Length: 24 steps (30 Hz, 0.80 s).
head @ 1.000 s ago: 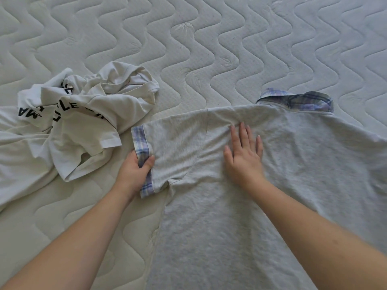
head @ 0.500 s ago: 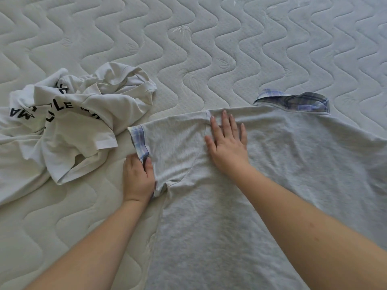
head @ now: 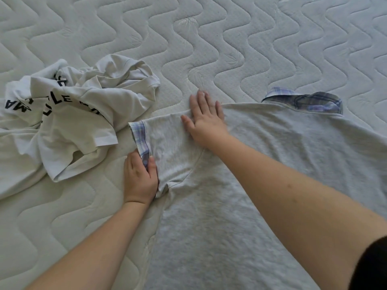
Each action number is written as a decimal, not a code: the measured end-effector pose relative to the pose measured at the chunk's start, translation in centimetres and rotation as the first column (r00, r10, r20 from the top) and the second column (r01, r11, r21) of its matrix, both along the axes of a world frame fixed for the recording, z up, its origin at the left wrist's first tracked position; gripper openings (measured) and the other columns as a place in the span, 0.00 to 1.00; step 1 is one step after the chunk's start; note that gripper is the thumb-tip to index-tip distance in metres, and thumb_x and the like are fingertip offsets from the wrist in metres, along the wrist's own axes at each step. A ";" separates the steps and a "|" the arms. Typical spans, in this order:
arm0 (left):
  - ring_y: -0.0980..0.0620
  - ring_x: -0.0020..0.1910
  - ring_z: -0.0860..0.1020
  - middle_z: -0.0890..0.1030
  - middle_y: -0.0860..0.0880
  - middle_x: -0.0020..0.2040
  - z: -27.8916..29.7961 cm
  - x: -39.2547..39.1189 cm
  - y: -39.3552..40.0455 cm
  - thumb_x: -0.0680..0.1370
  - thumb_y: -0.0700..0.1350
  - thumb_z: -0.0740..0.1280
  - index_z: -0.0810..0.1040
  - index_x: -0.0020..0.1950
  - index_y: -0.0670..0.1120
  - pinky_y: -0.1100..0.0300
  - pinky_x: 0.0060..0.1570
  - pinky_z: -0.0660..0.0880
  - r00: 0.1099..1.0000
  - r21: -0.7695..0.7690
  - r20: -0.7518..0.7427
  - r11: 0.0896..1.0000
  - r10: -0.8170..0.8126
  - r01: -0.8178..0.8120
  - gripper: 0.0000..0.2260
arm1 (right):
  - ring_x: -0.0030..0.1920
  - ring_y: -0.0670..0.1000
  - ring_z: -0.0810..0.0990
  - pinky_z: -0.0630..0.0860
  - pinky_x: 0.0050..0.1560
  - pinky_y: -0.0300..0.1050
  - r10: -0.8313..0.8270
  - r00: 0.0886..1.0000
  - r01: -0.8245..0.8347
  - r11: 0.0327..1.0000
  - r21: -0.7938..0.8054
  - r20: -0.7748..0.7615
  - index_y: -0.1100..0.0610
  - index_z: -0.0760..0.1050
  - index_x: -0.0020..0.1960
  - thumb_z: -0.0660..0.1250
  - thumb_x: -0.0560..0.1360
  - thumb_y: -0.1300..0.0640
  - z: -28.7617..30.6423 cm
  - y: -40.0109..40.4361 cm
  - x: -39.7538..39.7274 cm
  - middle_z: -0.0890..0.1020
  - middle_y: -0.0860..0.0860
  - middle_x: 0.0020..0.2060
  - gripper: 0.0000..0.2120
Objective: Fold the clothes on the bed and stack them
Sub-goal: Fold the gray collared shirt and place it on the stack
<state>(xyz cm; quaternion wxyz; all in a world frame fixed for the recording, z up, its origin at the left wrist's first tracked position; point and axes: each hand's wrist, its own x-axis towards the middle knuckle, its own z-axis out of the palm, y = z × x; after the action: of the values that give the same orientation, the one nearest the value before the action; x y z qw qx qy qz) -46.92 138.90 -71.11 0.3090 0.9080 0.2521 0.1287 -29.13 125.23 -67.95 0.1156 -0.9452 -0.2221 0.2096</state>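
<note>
A grey polo shirt [head: 272, 164] with a plaid collar [head: 303, 100] lies spread flat on the mattress, back side up. My left hand [head: 139, 178] pinches the plaid-trimmed hem of its left sleeve [head: 171, 147], thumb on top of the cloth. My right hand [head: 206, 119] lies flat with straight fingers at the shoulder seam, pressing the fabric down. A crumpled white T-shirt [head: 69, 120] with black lettering lies to the left, apart from the grey shirt.
The quilted white mattress [head: 230, 49] fills the whole view, with bare surface beyond the shirts and at the lower left. A dark sleeve edge [head: 374, 264] shows at the bottom right corner.
My right hand slid left across the shirt from the upper back to the shoulder seam. My left hand shifted down along the sleeve hem while keeping its pinch.
</note>
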 end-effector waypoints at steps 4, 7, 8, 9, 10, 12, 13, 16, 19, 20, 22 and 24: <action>0.37 0.42 0.72 0.73 0.35 0.43 -0.1 0.1 -0.1 0.78 0.43 0.60 0.70 0.48 0.33 0.53 0.44 0.64 1.000 -0.002 -0.004 1.000 -0.005 0.005 0.12 | 0.79 0.48 0.40 0.36 0.77 0.47 -0.035 0.993 0.013 0.982 0.188 0.116 0.50 0.46 0.80 0.49 0.83 0.44 1.3 -1.6 -1.9 0.46 0.48 0.80 0.29; 0.37 0.41 0.72 0.73 0.36 0.42 0.0 0.3 0.0 0.78 0.43 0.61 0.70 0.46 0.34 0.49 0.41 0.65 1.000 -0.016 -0.015 1.000 0.010 -0.010 0.11 | 0.78 0.51 0.54 0.49 0.76 0.47 -0.239 0.969 0.198 0.905 0.378 0.064 0.55 0.58 0.78 0.56 0.83 0.52 2.4 -3.3 -4.3 0.61 0.51 0.77 0.25; 0.37 0.41 0.72 0.73 0.35 0.42 0.2 0.3 -0.1 0.78 0.43 0.61 0.69 0.46 0.34 0.48 0.41 0.66 1.000 -0.020 -0.022 1.000 0.012 -0.012 0.11 | 0.74 0.52 0.62 0.55 0.74 0.47 -0.321 0.943 0.254 0.864 0.435 0.087 0.56 0.64 0.76 0.57 0.82 0.55 2.6 -3.8 -5.1 0.68 0.52 0.73 0.23; 0.37 0.41 0.72 0.73 0.35 0.42 0.5 0.3 -0.2 0.78 0.43 0.61 0.69 0.46 0.34 0.47 0.41 0.66 0.999 -0.022 -0.033 1.000 0.010 -0.011 0.11 | 0.69 0.52 0.67 0.59 0.70 0.47 -0.392 0.912 0.297 0.834 0.466 0.120 0.56 0.69 0.72 0.58 0.81 0.58 2.8 -4.2 -5.9 0.73 0.52 0.68 0.20; 0.37 0.42 0.72 0.73 0.34 0.43 0.7 0.3 -0.2 0.78 0.44 0.61 0.69 0.46 0.34 0.47 0.42 0.66 0.999 -0.023 -0.044 1.000 0.003 -0.004 0.12 | 0.65 0.52 0.70 0.62 0.66 0.46 -0.449 0.885 0.346 0.811 0.472 0.123 0.55 0.71 0.70 0.57 0.80 0.59 3.0 -4.5 -6.8 0.75 0.51 0.63 0.18; 0.38 0.43 0.73 0.74 0.34 0.43 1.6 -0.1 -0.2 0.79 0.44 0.61 0.70 0.47 0.33 0.47 0.43 0.67 0.998 -0.070 -0.058 0.998 0.004 -0.008 0.13 | 0.60 0.50 0.72 0.66 0.63 0.45 -0.522 0.852 0.482 0.747 0.458 -0.044 0.53 0.69 0.70 0.55 0.81 0.58 3.5 -5.1 -8.2 0.74 0.50 0.60 0.18; 0.39 0.43 0.73 0.74 0.35 0.43 2.2 -0.3 0.0 0.80 0.44 0.61 0.70 0.48 0.34 0.48 0.43 0.67 0.997 -0.127 -0.068 0.991 0.028 -0.037 0.12 | 0.59 0.50 0.72 0.68 0.61 0.45 -0.532 0.823 0.560 0.701 0.442 -0.198 0.52 0.67 0.72 0.55 0.82 0.55 3.7 -5.4 -8.6 0.74 0.49 0.60 0.19; 0.46 0.35 0.73 0.75 0.42 0.38 5.2 0.2 0.7 0.80 0.47 0.65 0.71 0.49 0.39 0.51 0.39 0.67 0.993 -0.326 -0.095 0.941 0.066 -0.094 0.11 | 0.59 0.47 0.73 0.67 0.61 0.43 -0.441 0.696 0.698 0.599 0.391 -0.567 0.51 0.62 0.76 0.55 0.83 0.49 4.4 -6.8 -7.9 0.73 0.46 0.60 0.22; 0.46 0.35 0.74 0.76 0.41 0.38 10.0 1.5 -0.7 0.76 0.48 0.67 0.75 0.49 0.44 0.54 0.37 0.70 0.987 -0.471 0.005 0.870 -0.160 0.144 0.08 | 0.58 0.48 0.78 0.72 0.62 0.45 -0.284 0.437 0.880 0.332 0.340 -0.854 0.51 0.72 0.66 0.53 0.83 0.45 5.9 -8.4 -6.5 0.77 0.49 0.62 0.18; 0.49 0.36 0.77 0.78 0.44 0.40 11.7 2.1 -2.0 0.75 0.48 0.67 0.77 0.50 0.48 0.57 0.38 0.72 0.970 -0.504 0.053 0.833 -0.237 0.231 0.06 | 0.59 0.49 0.79 0.73 0.61 0.46 -0.225 0.393 0.906 0.261 0.333 -0.892 0.50 0.72 0.65 0.51 0.83 0.42 6.4 -9.1 -6.4 0.78 0.51 0.62 0.19; 0.52 0.44 0.81 0.80 0.50 0.46 14.4 3.4 -5.1 0.75 0.46 0.67 0.77 0.50 0.53 0.63 0.44 0.75 0.906 -0.469 0.141 0.779 -0.399 0.416 0.05 | 0.61 0.50 0.79 0.74 0.62 0.49 -0.153 0.368 0.924 0.167 0.343 -0.917 0.51 0.71 0.69 0.47 0.82 0.37 7.5 -10.6 -6.5 0.79 0.51 0.63 0.26; 0.56 0.45 0.79 0.78 0.54 0.52 15.9 4.6 -8.4 0.75 0.44 0.67 0.76 0.50 0.49 0.65 0.47 0.75 0.808 -0.354 0.165 0.730 -0.566 0.584 0.05 | 0.59 0.52 0.81 0.76 0.60 0.52 -0.106 0.340 0.940 0.054 0.336 -0.934 0.51 0.72 0.68 0.45 0.81 0.34 8.1 -12.1 -6.6 0.81 0.52 0.60 0.30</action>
<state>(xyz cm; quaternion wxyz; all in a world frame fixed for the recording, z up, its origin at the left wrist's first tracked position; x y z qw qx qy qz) -42.31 130.46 -55.26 0.5125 0.8582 -0.0279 -0.0051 -35.71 113.09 -59.85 0.7568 -0.5322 0.1967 0.3245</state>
